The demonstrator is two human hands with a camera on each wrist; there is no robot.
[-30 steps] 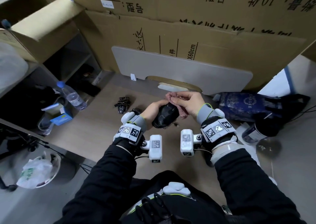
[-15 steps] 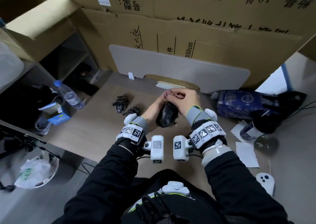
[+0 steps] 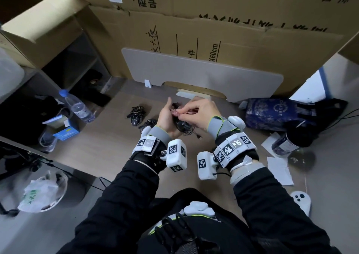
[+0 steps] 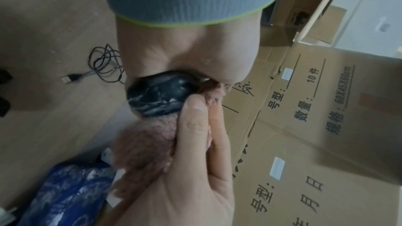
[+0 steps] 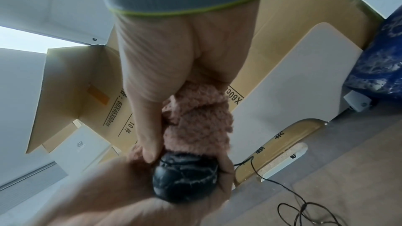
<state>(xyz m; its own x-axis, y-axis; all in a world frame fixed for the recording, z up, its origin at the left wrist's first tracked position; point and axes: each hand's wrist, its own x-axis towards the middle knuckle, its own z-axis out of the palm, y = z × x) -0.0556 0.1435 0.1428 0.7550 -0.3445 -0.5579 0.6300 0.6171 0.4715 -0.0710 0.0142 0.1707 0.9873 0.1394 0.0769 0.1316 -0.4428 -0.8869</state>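
Both hands have moved closer to the grey board point(image 3: 194, 75), and the left hand point(image 3: 165, 118) has turned thumb-up. Its fingers curl round the black mouse point(image 5: 185, 181), held in the air just in front of the board's cut-out. The right hand point(image 3: 202, 112) pinches the pink cloth point(image 5: 197, 118) between thumb and fingers, pressing it against the mouse's end. The cable point(image 3: 191, 133) dangles on the side away from the board.

Black sleeves point(image 3: 134, 191), grey wristbands point(image 3: 218, 124)

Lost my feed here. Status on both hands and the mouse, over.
Left hand grips black mouse. Right hand pinches pink cloth against it. USB cable trails loose below, nothing in the way.
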